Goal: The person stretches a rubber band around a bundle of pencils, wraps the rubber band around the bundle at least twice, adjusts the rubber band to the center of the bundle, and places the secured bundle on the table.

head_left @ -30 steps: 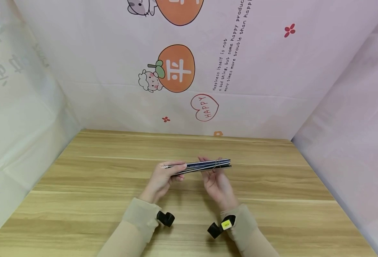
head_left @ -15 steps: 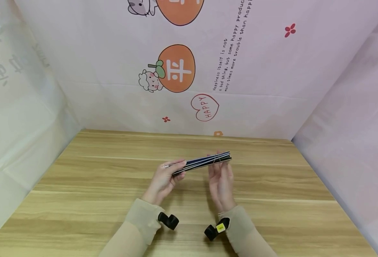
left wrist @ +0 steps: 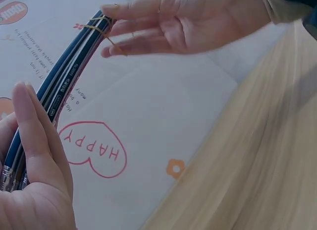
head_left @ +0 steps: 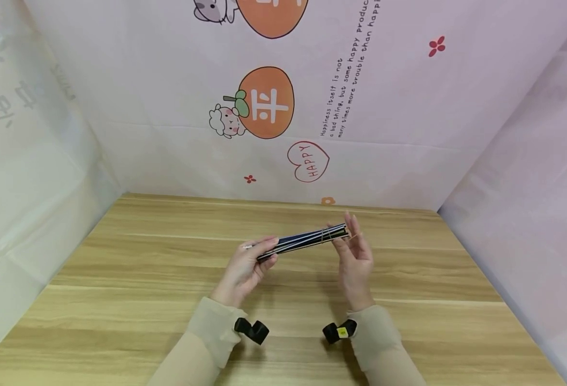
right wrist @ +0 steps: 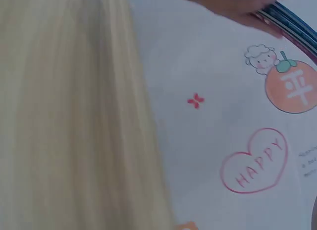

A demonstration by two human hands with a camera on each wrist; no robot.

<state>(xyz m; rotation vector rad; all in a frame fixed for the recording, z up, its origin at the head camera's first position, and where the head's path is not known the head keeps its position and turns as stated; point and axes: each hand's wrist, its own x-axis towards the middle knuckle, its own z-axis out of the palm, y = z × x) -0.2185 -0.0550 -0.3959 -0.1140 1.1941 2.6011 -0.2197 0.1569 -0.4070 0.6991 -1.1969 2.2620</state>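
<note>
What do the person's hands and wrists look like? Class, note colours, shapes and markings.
The left hand and right hand are bare. Each wrist wears a loose, wrinkled beige cuff: left cuff, right cuff. Each has a small, black, knobbly camera, left camera and right camera; the right one's yellow label is unreadable.

A booth (head_left: 32, 182): table (head_left: 288, 300) walled by pale sheeting (head_left: 168, 96) (printed with cartoons).

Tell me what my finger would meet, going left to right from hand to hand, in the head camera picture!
The left hand → the bundle of pencils → the right hand.
</note>
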